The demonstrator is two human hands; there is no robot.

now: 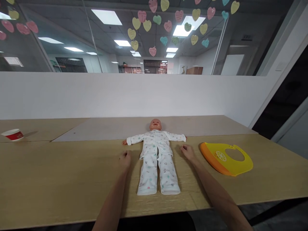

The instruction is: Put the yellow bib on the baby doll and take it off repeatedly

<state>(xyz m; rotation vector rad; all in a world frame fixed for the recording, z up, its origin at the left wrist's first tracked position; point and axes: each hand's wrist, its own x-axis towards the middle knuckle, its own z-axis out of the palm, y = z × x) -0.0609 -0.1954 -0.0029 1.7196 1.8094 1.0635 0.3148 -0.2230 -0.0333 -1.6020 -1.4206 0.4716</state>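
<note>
A baby doll [156, 124] lies on its back on the table, arms stretched to both sides and head toward the wall. It wears a white patterned pajama top [156, 141] and matching pajama pants [147, 176] whose legs hide its feet. My left hand [125, 158] rests as a loose fist on the table, left of the doll's body and below its sleeve. On the other side, my right hand [188, 151] is also curled into a fist, near the doll's cuff. Neither touches the doll, and no object shows in either. A yellow and orange baby bib [225, 158] lies right of my right hand.
The wooden table [60, 183] reaches a low white wall [120, 94]. A grey panel [108, 126] covers its back part. A red and white paper cup [13, 135] stands at far left. Glass with heart-shaped sticky notes [157, 19] is above the wall.
</note>
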